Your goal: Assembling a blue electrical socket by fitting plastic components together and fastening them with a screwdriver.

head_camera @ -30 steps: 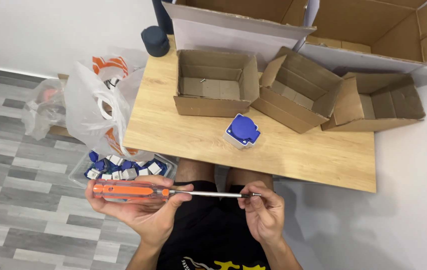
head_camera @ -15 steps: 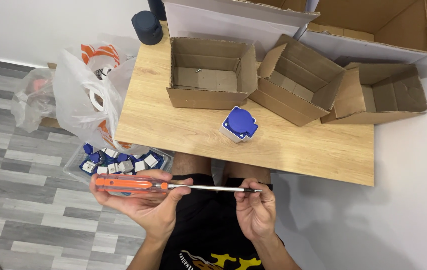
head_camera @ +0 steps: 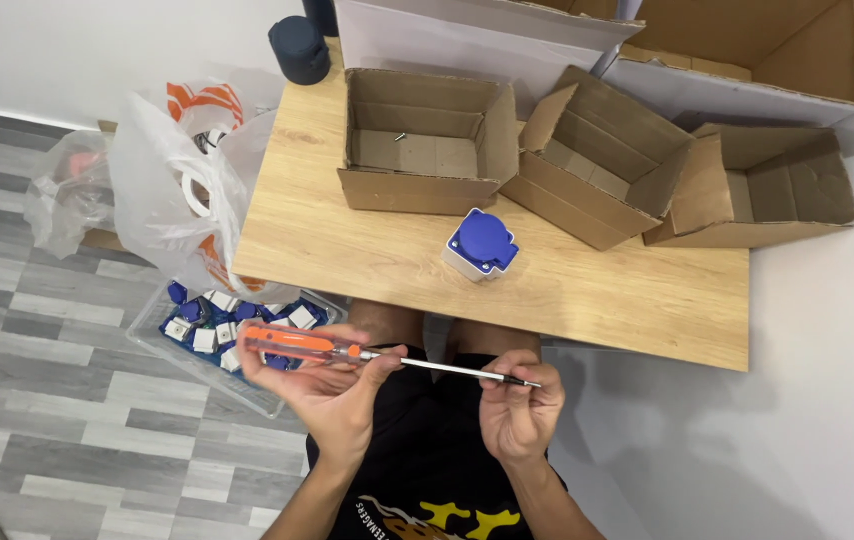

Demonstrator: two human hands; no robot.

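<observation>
- The left hand (head_camera: pixel 332 395) closes its fingers around the orange handle of a screwdriver (head_camera: pixel 347 351), held level above the lap.
- The right hand (head_camera: pixel 517 405) pinches the thin metal shaft near its tip, fingers together.
- A blue-capped socket (head_camera: pixel 482 243) stands on the wooden counter (head_camera: pixel 367 250), in front of open cardboard boxes (head_camera: pixel 425 140).

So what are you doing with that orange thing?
A person sitting at a wooden table holds an orange-handled screwdriver level. The left hand grips the handle and the right hand pinches near the tip. A blue and white socket sits on the table before three open cardboard boxes.
</observation>
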